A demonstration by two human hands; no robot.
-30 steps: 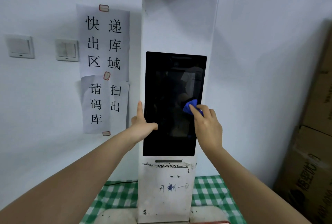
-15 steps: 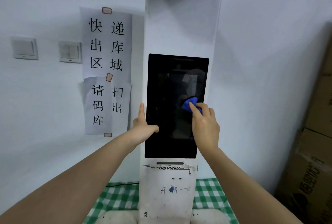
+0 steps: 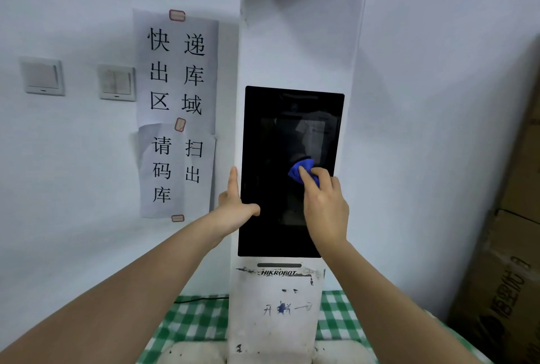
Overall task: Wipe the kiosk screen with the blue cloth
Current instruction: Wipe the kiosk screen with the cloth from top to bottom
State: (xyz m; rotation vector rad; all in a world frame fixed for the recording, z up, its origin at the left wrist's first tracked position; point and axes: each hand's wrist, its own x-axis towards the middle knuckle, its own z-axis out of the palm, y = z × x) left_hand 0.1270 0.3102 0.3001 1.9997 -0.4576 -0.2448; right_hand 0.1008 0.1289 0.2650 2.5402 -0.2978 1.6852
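Note:
A tall white kiosk [image 3: 301, 42] stands against the wall, its black screen [image 3: 271, 136] facing me. My right hand [image 3: 324, 206] holds a bunched blue cloth [image 3: 302, 171] under its fingertips and presses it on the screen, right of the middle. My left hand [image 3: 235, 207] grips the kiosk's left edge. Its thumb lies on the screen's lower left, its index finger points up along the side, and the other fingers are hidden behind the edge.
Paper signs [image 3: 178, 71] with large characters and two light switches [image 3: 117, 82] are on the wall at left. Stacked cardboard boxes [image 3: 508, 276] stand at the right. The kiosk stands on a green checked cloth [image 3: 193, 322].
My right hand has slid the blue cloth a little to the left across the screen. My left hand keeps its hold on the kiosk's edge.

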